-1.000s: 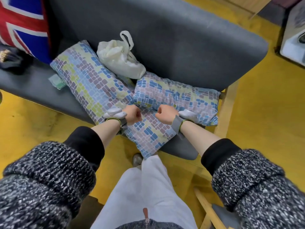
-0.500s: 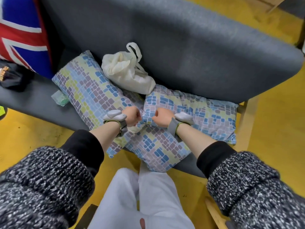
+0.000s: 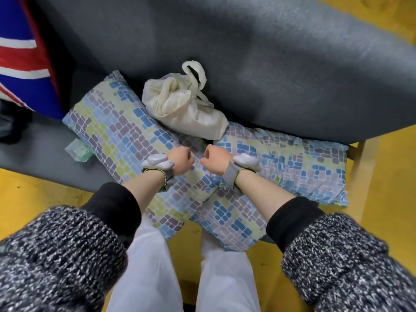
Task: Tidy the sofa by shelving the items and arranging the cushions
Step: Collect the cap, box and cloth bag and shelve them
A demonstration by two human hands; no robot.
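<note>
Two mosaic-patterned cushions lie on the grey sofa [image 3: 270,64]. The larger cushion [image 3: 112,131] runs diagonally from the back left, and its lower end hangs over the seat's front edge against my legs. The smaller cushion [image 3: 292,170] lies to the right, against the backrest. A cream cloth bag [image 3: 184,111] with a loop handle rests on top where the two cushions meet. My left hand [image 3: 181,159] and my right hand [image 3: 216,159] are closed fists side by side just in front of the bag, over the cushions. Neither visibly grips anything.
A Union Flag cushion [image 3: 20,64] stands at the sofa's far left, with a dark item [image 3: 9,124] below it. A green packet [image 3: 78,152] pokes out from under the larger cushion. A wooden frame post [image 3: 358,158] stands at the right. The floor [image 3: 382,199] is yellow.
I have come closer to the sofa, and the cushions and bag fill more of the view. Both fists stay together and have moved slightly nearer the bag.
</note>
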